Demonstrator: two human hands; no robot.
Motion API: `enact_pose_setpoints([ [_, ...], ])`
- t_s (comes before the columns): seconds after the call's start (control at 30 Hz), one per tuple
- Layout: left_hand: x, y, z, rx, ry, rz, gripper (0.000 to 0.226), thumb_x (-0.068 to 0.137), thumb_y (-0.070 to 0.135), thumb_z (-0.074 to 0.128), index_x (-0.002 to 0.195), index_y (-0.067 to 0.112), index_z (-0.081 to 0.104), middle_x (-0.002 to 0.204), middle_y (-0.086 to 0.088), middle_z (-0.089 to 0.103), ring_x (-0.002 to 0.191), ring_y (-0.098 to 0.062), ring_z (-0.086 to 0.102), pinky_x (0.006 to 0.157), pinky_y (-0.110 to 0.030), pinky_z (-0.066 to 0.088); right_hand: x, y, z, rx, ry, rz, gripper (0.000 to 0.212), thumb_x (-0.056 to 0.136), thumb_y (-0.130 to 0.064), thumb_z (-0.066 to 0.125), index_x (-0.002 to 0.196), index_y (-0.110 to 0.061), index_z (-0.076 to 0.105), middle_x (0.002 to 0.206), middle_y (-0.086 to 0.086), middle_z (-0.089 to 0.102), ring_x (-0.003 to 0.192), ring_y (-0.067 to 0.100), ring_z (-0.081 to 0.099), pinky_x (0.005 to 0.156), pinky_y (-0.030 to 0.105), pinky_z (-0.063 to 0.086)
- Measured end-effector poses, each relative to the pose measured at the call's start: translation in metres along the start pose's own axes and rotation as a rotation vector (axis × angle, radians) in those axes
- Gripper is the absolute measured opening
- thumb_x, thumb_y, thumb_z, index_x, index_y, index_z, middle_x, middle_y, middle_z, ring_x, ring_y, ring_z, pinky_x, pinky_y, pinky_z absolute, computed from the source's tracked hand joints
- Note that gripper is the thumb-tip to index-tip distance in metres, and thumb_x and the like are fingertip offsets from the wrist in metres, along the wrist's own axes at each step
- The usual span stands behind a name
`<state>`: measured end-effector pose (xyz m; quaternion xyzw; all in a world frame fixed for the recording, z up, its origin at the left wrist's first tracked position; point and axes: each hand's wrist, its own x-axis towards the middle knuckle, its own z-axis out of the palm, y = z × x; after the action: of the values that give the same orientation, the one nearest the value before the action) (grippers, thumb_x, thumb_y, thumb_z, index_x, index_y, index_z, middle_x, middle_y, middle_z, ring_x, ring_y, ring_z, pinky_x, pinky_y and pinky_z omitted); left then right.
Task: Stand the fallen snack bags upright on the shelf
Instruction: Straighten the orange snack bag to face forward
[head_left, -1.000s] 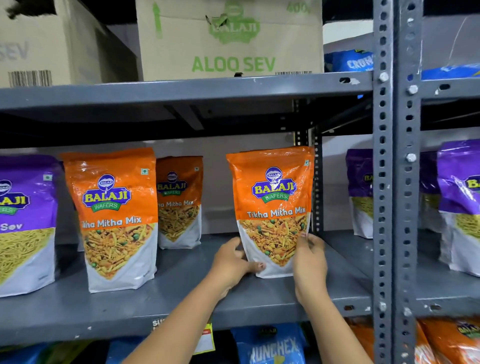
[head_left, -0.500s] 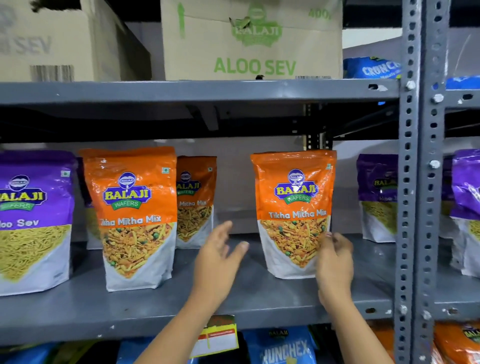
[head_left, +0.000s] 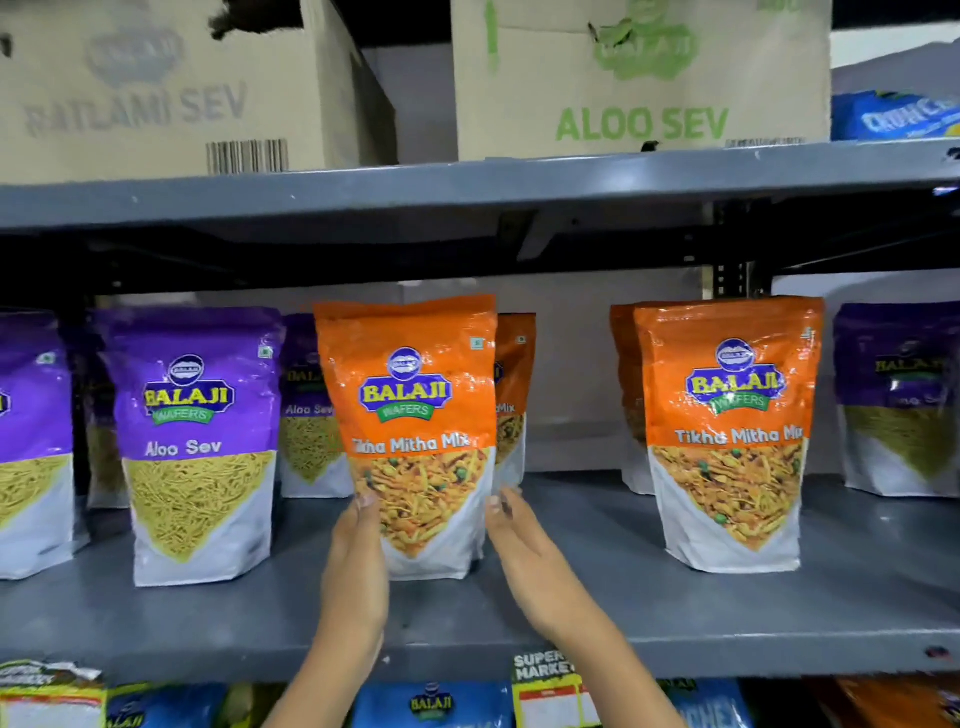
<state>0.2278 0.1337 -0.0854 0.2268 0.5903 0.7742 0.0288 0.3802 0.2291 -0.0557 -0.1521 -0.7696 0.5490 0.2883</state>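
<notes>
An orange Tikha Mitha Mix bag (head_left: 415, 415) stands upright near the front of the grey shelf (head_left: 597, 623). My left hand (head_left: 358, 561) grips its lower left edge. My right hand (head_left: 524, 551) presses against its lower right edge, fingers extended. A second orange bag (head_left: 727, 436) stands upright to the right, free of both hands. Another orange bag (head_left: 514, 364) stands behind the held one, mostly hidden.
Purple Aloo Sev bags (head_left: 197, 447) stand upright to the left, and one more (head_left: 898, 395) at the far right. Cardboard cartons (head_left: 639, 78) sit on the shelf above. A price tag (head_left: 550, 691) hangs from the shelf lip over blue bags (head_left: 431, 704) below.
Both hands let go of the right orange bag and moved left onto the middle orange bag. The view panned left with them.
</notes>
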Motion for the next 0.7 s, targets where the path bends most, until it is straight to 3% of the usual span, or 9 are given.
enact_pose_setpoints([
  [0.1, 0.003, -0.013, 0.001, 0.065, -0.143, -0.062, 0.071, 0.074, 0.082, 0.045, 0.128, 0.040, 0.062, 0.132, 0.015, 0.066, 0.126, -0.013, 0.059, 0.112, -0.047, 0.040, -0.004, 0.006, -0.004, -0.008, 0.017, 0.043, 0.072, 0.090, -0.067, 0.029, 0.154, -0.038, 0.016, 0.156, -0.018, 0.030, 0.144, 0.007, 0.028, 0.109, 0.025, 0.023],
  [0.23, 0.000, -0.007, 0.007, 0.120, -0.309, -0.106, 0.077, 0.069, 0.088, 0.045, 0.132, 0.045, 0.056, 0.136, 0.018, 0.062, 0.131, -0.009, 0.055, 0.113, -0.044, 0.039, -0.008, 0.005, -0.009, -0.027, 0.135, -0.012, 0.060, 0.094, -0.060, 0.030, 0.150, -0.039, 0.025, 0.126, -0.026, 0.041, 0.117, 0.000, 0.040, 0.094, 0.021, 0.029],
  [0.4, -0.014, 0.017, 0.004, 0.105, -0.343, -0.052, 0.074, 0.078, 0.078, 0.047, 0.139, 0.037, 0.052, 0.137, 0.019, 0.060, 0.131, -0.006, 0.052, 0.115, -0.037, 0.036, -0.008, -0.001, -0.001, -0.004, 0.184, -0.029, 0.048, 0.097, -0.053, 0.032, 0.143, -0.039, 0.033, 0.105, -0.035, 0.044, 0.109, 0.003, 0.044, 0.090, 0.023, 0.032],
  [0.5, -0.018, 0.036, -0.017, 0.045, -0.095, 0.083, 0.052, 0.098, 0.044, 0.047, 0.147, 0.027, 0.045, 0.143, 0.016, 0.048, 0.130, 0.000, 0.042, 0.108, -0.022, 0.029, -0.008, -0.008, 0.015, 0.030, 0.379, -0.112, 0.041, 0.097, -0.049, 0.036, 0.134, -0.033, 0.046, 0.116, -0.021, 0.057, 0.105, 0.001, 0.056, 0.079, 0.017, 0.040],
  [0.57, -0.012, 0.046, -0.052, 0.037, 0.109, 0.244, 0.051, 0.100, 0.036, 0.046, 0.150, 0.030, 0.037, 0.153, 0.019, 0.038, 0.137, 0.002, 0.036, 0.112, -0.022, 0.026, -0.012, -0.011, 0.040, 0.057, 0.509, -0.202, 0.031, 0.096, -0.045, 0.041, 0.120, -0.033, 0.056, 0.111, -0.016, 0.065, 0.093, -0.013, 0.058, 0.068, 0.008, 0.043],
  [0.63, 0.004, 0.050, -0.096, 0.027, 0.276, 0.350, 0.054, 0.101, 0.037, 0.045, 0.153, 0.033, 0.032, 0.157, 0.019, 0.033, 0.141, 0.000, 0.035, 0.116, -0.024, 0.027, -0.012, -0.011, 0.078, 0.077, 0.445, -0.231, 0.022, 0.096, -0.039, 0.047, 0.106, -0.030, 0.065, 0.101, -0.013, 0.069, 0.086, -0.016, 0.058, 0.069, 0.004, 0.044],
  [0.7, 0.029, 0.052, -0.140, 0.078, 0.389, 0.329, 0.058, 0.102, 0.033, 0.043, 0.157, 0.026, 0.023, 0.160, 0.011, 0.030, 0.141, -0.005, 0.036, 0.113, -0.022, 0.027, 0.000, -0.010, 0.121, 0.094, 0.269, -0.225, 0.020, 0.096, -0.037, 0.052, 0.097, -0.027, 0.068, 0.094, -0.007, 0.071, 0.082, -0.011, 0.059, 0.079, 0.011, 0.047],
])
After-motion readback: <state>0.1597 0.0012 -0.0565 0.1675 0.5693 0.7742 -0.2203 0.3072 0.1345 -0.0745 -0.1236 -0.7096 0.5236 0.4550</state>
